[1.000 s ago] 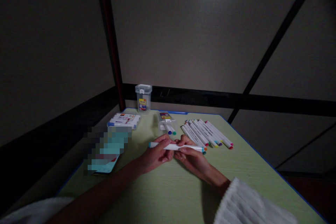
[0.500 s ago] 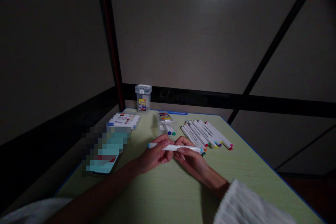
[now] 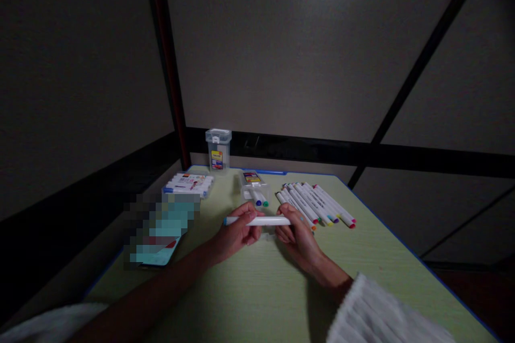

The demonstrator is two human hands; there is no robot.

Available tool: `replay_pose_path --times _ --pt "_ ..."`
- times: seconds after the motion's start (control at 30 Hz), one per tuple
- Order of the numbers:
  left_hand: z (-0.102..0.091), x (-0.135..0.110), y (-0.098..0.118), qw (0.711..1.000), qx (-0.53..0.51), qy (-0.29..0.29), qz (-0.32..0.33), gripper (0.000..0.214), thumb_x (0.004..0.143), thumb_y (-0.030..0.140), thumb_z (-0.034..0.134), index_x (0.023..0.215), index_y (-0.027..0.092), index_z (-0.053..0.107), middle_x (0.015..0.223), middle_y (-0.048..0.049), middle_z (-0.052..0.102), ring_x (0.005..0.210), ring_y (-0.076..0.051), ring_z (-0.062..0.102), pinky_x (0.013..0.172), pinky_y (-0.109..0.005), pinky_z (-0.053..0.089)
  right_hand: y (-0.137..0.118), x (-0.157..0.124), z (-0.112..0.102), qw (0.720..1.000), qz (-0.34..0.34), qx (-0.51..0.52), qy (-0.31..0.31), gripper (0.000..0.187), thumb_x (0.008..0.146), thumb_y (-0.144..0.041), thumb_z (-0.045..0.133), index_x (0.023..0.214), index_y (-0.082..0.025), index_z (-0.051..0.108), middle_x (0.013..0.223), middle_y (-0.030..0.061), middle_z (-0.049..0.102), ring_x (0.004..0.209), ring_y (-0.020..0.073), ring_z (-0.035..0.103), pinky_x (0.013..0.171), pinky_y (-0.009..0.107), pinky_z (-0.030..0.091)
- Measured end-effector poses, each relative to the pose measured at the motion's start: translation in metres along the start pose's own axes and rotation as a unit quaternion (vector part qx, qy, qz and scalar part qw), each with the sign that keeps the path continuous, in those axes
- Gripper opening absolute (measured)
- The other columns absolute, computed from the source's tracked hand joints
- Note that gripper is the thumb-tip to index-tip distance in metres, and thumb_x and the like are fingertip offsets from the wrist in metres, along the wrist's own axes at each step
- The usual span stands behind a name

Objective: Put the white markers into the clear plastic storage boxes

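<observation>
Between my two hands a white marker pen (image 3: 269,221) with light blue ends is held level above the table. My left hand (image 3: 237,233) is closed round its left part, with the blue tip sticking out past the fingers. At the other end, my right hand (image 3: 300,238) grips the marker, its thumb and fingers covering most of that end. Beyond my hands, a clear plastic box (image 3: 244,191) lies on its side with a blue-ended and a green-ended marker in its mouth. Several white markers (image 3: 308,201) with coloured ends lie side by side to the right.
A lidded clear container (image 3: 219,150) stands upright at the back left. In front of it is a flat case of markers (image 3: 189,184). A phone-like device (image 3: 163,236), blurred out, lies at the left. The green table (image 3: 241,300) has a blue edge, with walls behind.
My right hand has shifted from along the marker's front to its right end, now covering that end. The gap between my hands has widened; the left hand is nearly where it was.
</observation>
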State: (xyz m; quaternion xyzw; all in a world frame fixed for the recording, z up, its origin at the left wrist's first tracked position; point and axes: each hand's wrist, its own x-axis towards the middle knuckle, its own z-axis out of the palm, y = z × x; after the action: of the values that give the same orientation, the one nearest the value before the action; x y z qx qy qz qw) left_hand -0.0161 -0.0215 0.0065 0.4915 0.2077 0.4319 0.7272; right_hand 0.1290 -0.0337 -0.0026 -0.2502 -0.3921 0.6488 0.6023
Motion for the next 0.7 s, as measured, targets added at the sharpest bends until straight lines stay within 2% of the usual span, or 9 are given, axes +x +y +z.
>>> replay_pose_path --times 0.1,0.23,0.5,0.7 --pt "-0.002 0.0 0.0 1.0 0.005 0.006 0.001 0.021 0.072 0.035 0.054 0.071 0.016 0.046 0.044 0.0035 0.05 0.038 -0.006 0.038 0.036 -0.017 0.021 0.0 0.001 0.001 1.0 0.005 0.012 -0.003 0.019 0.075 -0.028 0.056 0.064 -0.019 0.045 0.029 -0.0133 0.024 0.029 0.0031 0.009 0.033 0.019 0.01" --pt "-0.005 0.001 0.001 1.0 0.011 0.015 0.0 0.018 0.071 0.033 0.054 0.071 0.015 0.049 0.042 0.0029 0.05 0.038 -0.007 0.039 0.036 -0.017 0.021 0.002 0.001 0.001 1.0 0.018 0.016 -0.009 0.017 0.076 -0.03 0.056 0.067 -0.02 0.045 0.031 -0.0133 0.024 0.032 0.004 0.009 0.036 0.019 0.012" --pt "-0.008 0.002 0.007 1.0 -0.013 0.024 0.014 0.014 0.066 0.026 0.052 0.07 0.013 0.055 0.04 0.0026 0.046 0.037 -0.007 0.036 0.04 -0.02 0.02 0.002 0.0 -0.002 0.997 0.011 -0.008 -0.076 0.016 0.076 -0.031 0.058 0.076 -0.022 0.045 0.038 -0.0118 0.025 0.038 0.0063 0.014 0.041 0.021 0.016" --pt "-0.008 0.001 0.015 1.0 -0.004 0.017 0.007 0.016 0.062 0.024 0.056 0.071 0.011 0.06 0.042 0.0037 0.042 0.037 -0.005 0.031 0.043 -0.022 0.019 -0.005 0.0 -0.001 0.995 -0.002 -0.036 -0.098 0.021 0.07 -0.03 0.064 0.074 -0.021 0.045 0.047 -0.0093 0.033 0.043 0.0067 0.021 0.046 0.021 0.02"
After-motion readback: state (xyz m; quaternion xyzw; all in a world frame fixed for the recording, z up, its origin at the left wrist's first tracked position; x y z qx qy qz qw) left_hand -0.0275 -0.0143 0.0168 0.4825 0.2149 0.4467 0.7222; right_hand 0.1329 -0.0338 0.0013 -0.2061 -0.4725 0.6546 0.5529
